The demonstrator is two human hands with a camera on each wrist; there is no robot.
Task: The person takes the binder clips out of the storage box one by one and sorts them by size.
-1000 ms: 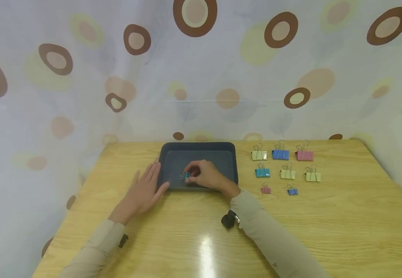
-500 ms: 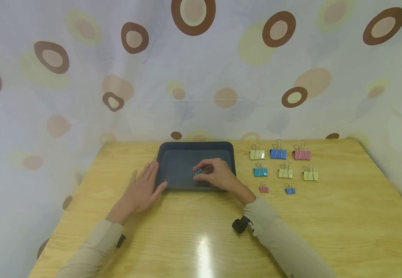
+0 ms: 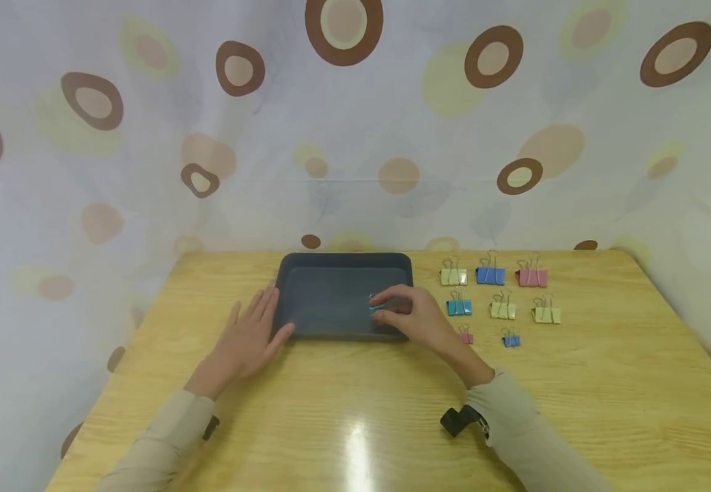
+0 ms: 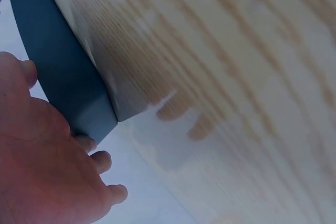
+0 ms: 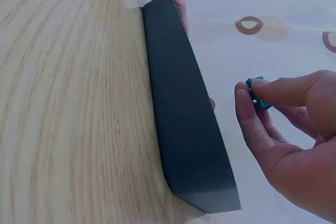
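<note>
Over the right part of a dark grey tray (image 3: 324,335), my right hand (image 3: 416,316) pinches a small teal binder clip (image 5: 261,103) between thumb and fingertips. In the right wrist view the clip shows above the level of the tray's rim, partly covered by the fingers. My left hand (image 3: 246,342) lies with extended fingers against the tray's left side, its thumb near the front left corner. The left wrist view shows the fingers of that hand (image 4: 47,166) at the tray's wall (image 4: 68,72).
Right of the tray, binder clips stand in rows on the wooden table (image 3: 306,410): larger ones such as a pink clip (image 3: 532,277) at the back, a teal clip (image 3: 459,306) mid-row, and a small blue clip (image 3: 511,340) in front. A patterned curtain (image 3: 355,137) hangs behind.
My right hand has lifted the teal binder clip from the tray's middle and carried it rightward. The left hand stays at the tray's left side.
</note>
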